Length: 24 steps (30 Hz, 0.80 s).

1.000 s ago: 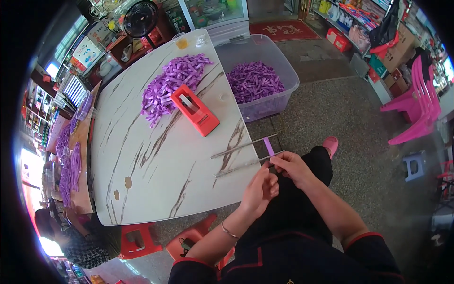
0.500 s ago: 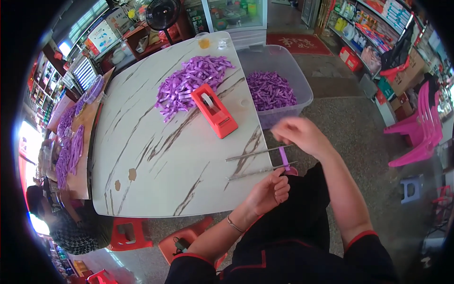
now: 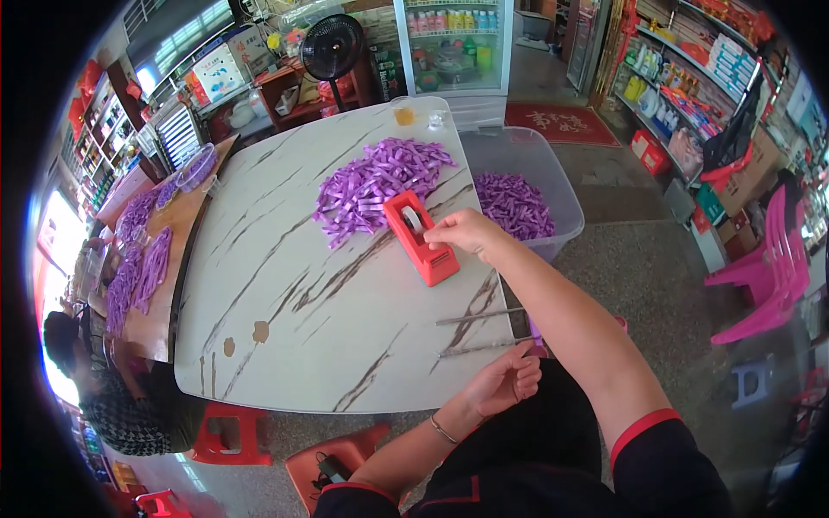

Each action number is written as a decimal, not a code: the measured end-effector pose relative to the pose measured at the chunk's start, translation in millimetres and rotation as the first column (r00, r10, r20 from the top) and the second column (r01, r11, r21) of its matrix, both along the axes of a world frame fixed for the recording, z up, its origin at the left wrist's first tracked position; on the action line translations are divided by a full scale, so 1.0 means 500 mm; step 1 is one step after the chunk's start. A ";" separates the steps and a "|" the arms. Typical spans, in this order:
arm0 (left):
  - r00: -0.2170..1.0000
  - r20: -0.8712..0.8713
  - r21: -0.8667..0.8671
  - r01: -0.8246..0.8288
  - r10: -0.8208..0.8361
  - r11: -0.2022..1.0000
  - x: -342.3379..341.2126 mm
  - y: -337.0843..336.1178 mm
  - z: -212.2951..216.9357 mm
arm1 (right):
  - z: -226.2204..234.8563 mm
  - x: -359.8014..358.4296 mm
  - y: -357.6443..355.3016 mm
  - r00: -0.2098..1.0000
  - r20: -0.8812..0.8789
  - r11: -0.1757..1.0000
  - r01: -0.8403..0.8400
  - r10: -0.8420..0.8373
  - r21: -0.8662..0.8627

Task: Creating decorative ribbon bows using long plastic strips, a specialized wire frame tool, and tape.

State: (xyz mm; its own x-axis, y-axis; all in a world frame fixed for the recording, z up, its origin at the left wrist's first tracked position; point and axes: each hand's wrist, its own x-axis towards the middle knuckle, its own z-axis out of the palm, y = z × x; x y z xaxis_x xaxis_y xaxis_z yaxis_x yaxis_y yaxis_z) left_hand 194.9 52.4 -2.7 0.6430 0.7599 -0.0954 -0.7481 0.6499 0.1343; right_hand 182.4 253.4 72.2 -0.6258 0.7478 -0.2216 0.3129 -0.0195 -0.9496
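Over the red tape dispenser [image 3: 439,266] my right hand [image 3: 471,233] has its thumb and fingers pinched together, close to the white tape roll [image 3: 413,217]. Whatever lies between those fingertips is too small to make out. My left hand [image 3: 508,378] is closed at the table's near right edge, on the lower end of a purple ribbon strip [image 3: 534,331], partly hidden by my hands. Two thin metal rods jut over the tabletop there, an upper rod [image 3: 475,317] and a lower rod [image 3: 479,349]. Behind the dispenser lies a heap of purple ribbon strips [image 3: 380,181].
A clear plastic bin [image 3: 566,186] of purple pieces stands against the table's right side. Two cups, one with yellow liquid [image 3: 404,116], sit at the far edge. A person [image 3: 121,397] sits at a wooden side table [image 3: 177,285] at left. Red stools [image 3: 231,436] stand nearby.
My right hand has moved from beside the rods up and left to the tape dispenser. My left hand has stayed by the rods. The whole view has shifted slightly.
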 end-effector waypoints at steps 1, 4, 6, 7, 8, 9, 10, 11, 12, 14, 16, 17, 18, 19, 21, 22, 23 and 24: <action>1.000 -0.006 0.004 0.001 -0.001 1.000 0.000 0.001 0.000 | 0.007 -0.001 -0.003 0.999 -0.031 0.999 0.042 -0.043 -0.034; 1.000 -0.001 0.017 0.020 -0.020 1.000 0.002 0.007 0.009 | 0.030 0.019 -0.013 1.000 -0.022 1.000 -0.013 0.013 -0.014; 1.000 0.003 0.019 0.013 -0.013 1.000 -0.001 0.004 0.007 | 0.018 0.041 -0.033 0.998 -0.040 0.998 -0.040 0.038 -0.046; 1.000 0.005 0.019 0.003 -0.003 1.000 -0.004 0.002 0.003 | 0.006 0.049 -0.049 0.996 -0.062 0.994 -0.069 0.064 -0.081; 1.000 0.009 0.021 0.004 -0.004 1.000 -0.004 0.001 0.006 | 0.009 0.063 -0.069 0.996 -0.058 0.995 -0.068 0.063 -0.079; 1.000 0.005 0.026 0.005 -0.005 1.000 -0.004 0.001 0.008 | 0.018 0.077 -0.092 0.999 -0.035 0.997 -0.024 0.022 -0.072; 1.000 -0.001 0.031 0.004 -0.004 1.000 -0.004 0.002 0.010 | 0.019 0.086 -0.109 1.000 -0.013 0.998 0.018 -0.019 -0.064; 1.000 -0.001 0.034 0.010 -0.010 0.999 -0.003 0.003 0.010 | 0.011 0.093 -0.119 1.000 -0.012 0.998 0.024 -0.025 -0.061; 1.000 0.001 0.032 0.013 -0.013 0.999 -0.001 0.003 0.009 | -0.002 0.098 -0.125 0.997 -0.031 0.995 0.064 -0.067 -0.074; 1.000 0.001 0.027 0.018 -0.018 0.999 0.000 0.003 0.009 | -0.017 0.100 -0.127 0.993 -0.049 0.990 0.106 -0.111 -0.090; 1.000 0.013 0.046 0.021 -0.022 0.999 0.001 0.004 0.011 | -0.030 0.094 -0.127 0.983 -0.032 0.979 0.175 -0.179 -0.104; 1.000 0.012 0.044 0.022 -0.023 0.999 0.001 0.003 0.009 | -0.040 0.093 -0.126 0.983 -0.032 0.979 0.176 -0.180 -0.106; 0.999 0.028 0.033 0.021 -0.022 0.999 0.001 0.003 0.007 | -0.050 0.092 -0.124 0.979 -0.018 0.979 0.202 -0.202 -0.028; 0.999 0.043 0.023 0.021 -0.022 1.000 0.001 0.002 0.006 | -0.060 0.091 -0.122 0.974 -0.005 0.973 0.225 -0.226 0.050; 1.000 0.026 0.017 0.017 -0.017 1.000 0.002 0.002 0.005 | -0.075 0.084 -0.115 0.971 0.016 0.959 0.232 -0.238 0.165; 1.000 0.011 0.011 0.013 -0.013 1.000 0.002 0.002 0.005 | -0.082 0.083 -0.111 0.967 0.036 0.932 0.233 -0.253 0.278; 1.000 0.010 0.007 0.012 -0.012 1.000 0.002 0.001 0.003 | -0.082 0.080 -0.112 0.967 0.036 0.933 0.232 -0.251 0.274; 1.000 0.007 0.012 0.013 -0.014 1.000 0.001 0.001 0.002 | -0.080 0.079 -0.110 0.961 0.062 0.919 0.238 -0.270 0.314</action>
